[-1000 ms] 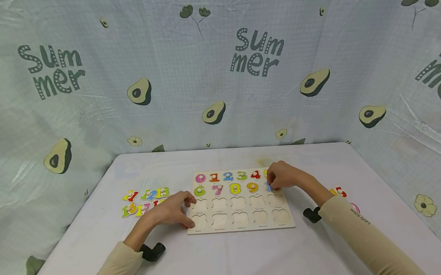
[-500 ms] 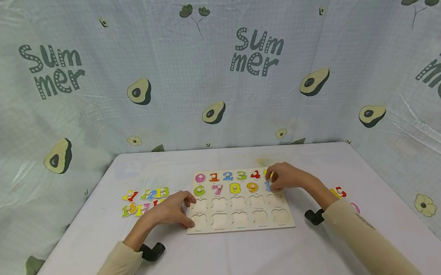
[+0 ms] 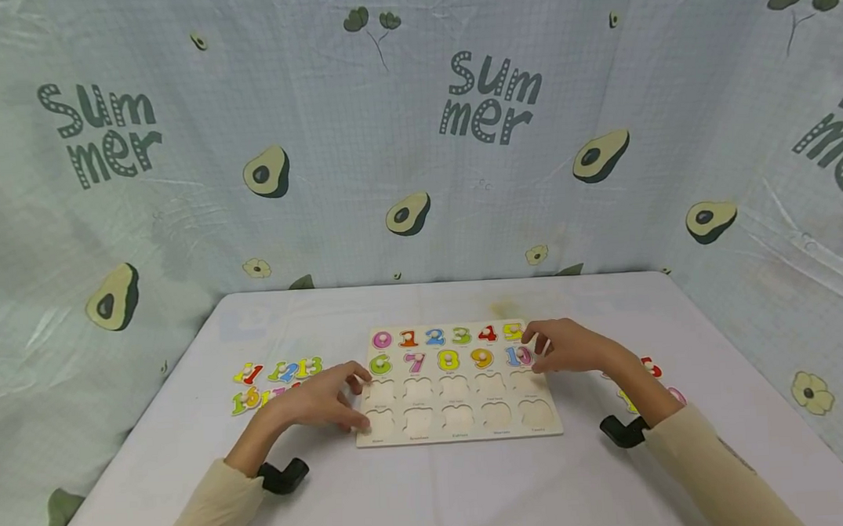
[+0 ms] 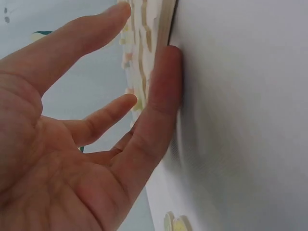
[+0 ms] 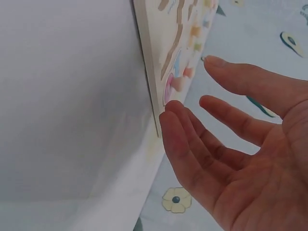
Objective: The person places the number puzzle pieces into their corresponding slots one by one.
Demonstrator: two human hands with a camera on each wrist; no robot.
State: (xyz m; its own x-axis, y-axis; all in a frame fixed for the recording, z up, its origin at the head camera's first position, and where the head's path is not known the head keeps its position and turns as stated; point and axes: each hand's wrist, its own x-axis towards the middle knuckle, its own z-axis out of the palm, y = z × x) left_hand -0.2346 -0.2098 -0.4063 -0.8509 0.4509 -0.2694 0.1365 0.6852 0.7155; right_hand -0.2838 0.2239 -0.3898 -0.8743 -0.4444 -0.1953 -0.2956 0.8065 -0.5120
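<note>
A wooden number puzzle board (image 3: 439,437) lies flat on the white table. Its two back rows hold the pieces 0 to 10; its two front rows are bare recesses. My left hand (image 3: 321,397) is at the left edge of the board, its fingers spread and gently bent, the fingertips at the rim. By the right edge, my right hand (image 3: 573,344) hovers with loosely bent fingers around nothing. The "10" piece (image 3: 519,357) sits in its recess just left of the right fingertips. In the right wrist view the board's edge (image 5: 153,86) runs beside the fingers.
Several loose number pieces, among them a 13 (image 3: 309,367) and a 16 (image 3: 246,401), lie left of the board, partly behind the left hand. More pieces (image 3: 650,367) lie right, partly hidden by the right forearm. A printed curtain (image 3: 416,138) hangs behind the table (image 3: 432,498).
My right hand has let go of the "10" piece and drawn back to the right, uncovering the 5 and 10. My left hand has shifted slightly left.
</note>
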